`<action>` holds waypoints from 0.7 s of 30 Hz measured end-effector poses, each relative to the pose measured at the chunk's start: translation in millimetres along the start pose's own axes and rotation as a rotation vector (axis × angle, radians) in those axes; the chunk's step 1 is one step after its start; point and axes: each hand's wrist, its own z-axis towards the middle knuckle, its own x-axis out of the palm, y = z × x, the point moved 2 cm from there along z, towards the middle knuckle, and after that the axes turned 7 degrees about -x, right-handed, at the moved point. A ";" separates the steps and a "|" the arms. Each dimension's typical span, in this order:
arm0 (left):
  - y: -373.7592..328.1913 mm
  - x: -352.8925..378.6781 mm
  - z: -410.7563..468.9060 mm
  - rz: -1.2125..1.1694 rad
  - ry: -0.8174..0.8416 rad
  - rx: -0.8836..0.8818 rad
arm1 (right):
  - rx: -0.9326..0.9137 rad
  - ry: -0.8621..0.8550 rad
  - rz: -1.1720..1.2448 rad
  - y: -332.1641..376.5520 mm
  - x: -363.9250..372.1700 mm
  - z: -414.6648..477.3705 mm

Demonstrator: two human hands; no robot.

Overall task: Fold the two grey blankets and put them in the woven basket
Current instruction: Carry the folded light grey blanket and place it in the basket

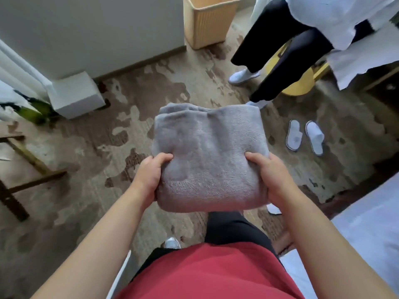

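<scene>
Left hand, right hand hold blanket, fingers hidden beneath.

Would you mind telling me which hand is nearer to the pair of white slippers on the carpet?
Right. The right hand grips the blanket on the side toward the slippers; the left hand grips its opposite edge, farther from them.

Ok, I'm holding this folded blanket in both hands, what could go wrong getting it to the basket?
Your left hand and right hand grip the grey blanket only at its near end; the far layers could sag open. The other person's legs and the loose slippers lie beside the way to the woven basket; you might trip.
</scene>
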 end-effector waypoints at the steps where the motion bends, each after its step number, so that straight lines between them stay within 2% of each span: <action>1: -19.5 11.7 18.3 0.011 0.000 0.010 | 0.001 0.000 0.011 10.2 0.1 26.8; 10: -190.7 121.1 140.9 -0.084 -0.046 0.037 | -0.011 0.123 -0.071 159.1 11.8 265.7; 16: -300.4 156.6 209.2 -0.125 -0.144 0.076 | 0.013 0.142 -0.141 237.5 40.9 386.0; 21: -401.2 178.4 302.7 -0.026 -0.067 0.084 | 0.046 0.096 -0.112 282.3 76.6 487.2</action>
